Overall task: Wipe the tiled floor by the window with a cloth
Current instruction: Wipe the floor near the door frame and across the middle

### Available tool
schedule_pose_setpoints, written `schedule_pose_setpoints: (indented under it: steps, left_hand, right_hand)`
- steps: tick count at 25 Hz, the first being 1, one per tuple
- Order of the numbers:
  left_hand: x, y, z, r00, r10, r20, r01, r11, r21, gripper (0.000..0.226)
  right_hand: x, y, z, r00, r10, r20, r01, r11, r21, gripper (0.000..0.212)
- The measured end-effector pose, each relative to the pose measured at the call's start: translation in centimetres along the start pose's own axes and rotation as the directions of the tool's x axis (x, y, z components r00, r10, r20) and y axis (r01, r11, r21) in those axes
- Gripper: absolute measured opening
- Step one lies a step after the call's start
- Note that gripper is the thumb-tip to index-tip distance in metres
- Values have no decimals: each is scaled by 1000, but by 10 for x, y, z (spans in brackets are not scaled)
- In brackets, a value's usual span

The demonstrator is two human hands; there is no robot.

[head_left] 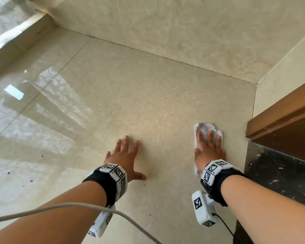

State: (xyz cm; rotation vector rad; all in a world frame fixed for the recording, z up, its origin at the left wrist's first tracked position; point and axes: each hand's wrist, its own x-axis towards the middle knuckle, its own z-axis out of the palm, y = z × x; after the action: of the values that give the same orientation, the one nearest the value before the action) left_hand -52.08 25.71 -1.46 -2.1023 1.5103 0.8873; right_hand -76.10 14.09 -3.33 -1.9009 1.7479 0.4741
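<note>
Wiping is under way: the right hand point(209, 148) presses flat, fingers point(210, 136) spread, on the white cloth point(203, 128) at lower right of the frame, beside the wooden trim point(280, 118); the left hand point(125, 155) braces on the floor point(130, 103), fingers splayed (holding nothing); next, probably, a firm sweep leftward toward the dark specks point(32, 180).

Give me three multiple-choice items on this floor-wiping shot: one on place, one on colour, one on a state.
1. The cloth lies: A) under the right hand; B) in a bucket; C) on a chair.
2. The cloth is: A) blue; B) white; C) red.
3. The left hand is: A) clenched in a fist; B) holding a brush; C) flat on the floor, fingers spread.
Answers: 1 A, the right hand presses on it; 2 B, white fabric shows ahead of that hand; 3 C, it lies open on the tile.
</note>
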Motion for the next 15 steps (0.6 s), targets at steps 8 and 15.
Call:
schedule_pose_setpoints:
  steps: [8, 15]
  left_hand:
    - [-11, -30, 20, 999, -33, 13, 33, 999, 36, 133]
    - [0, -13, 15, 999, -23, 22, 23, 1000, -3, 137]
  right_hand:
    - [7, -3, 2, 1000, -4, 15, 5, 998, -64, 64]
    - [6, -37, 2, 963, -256, 84, 268, 942, -200, 69]
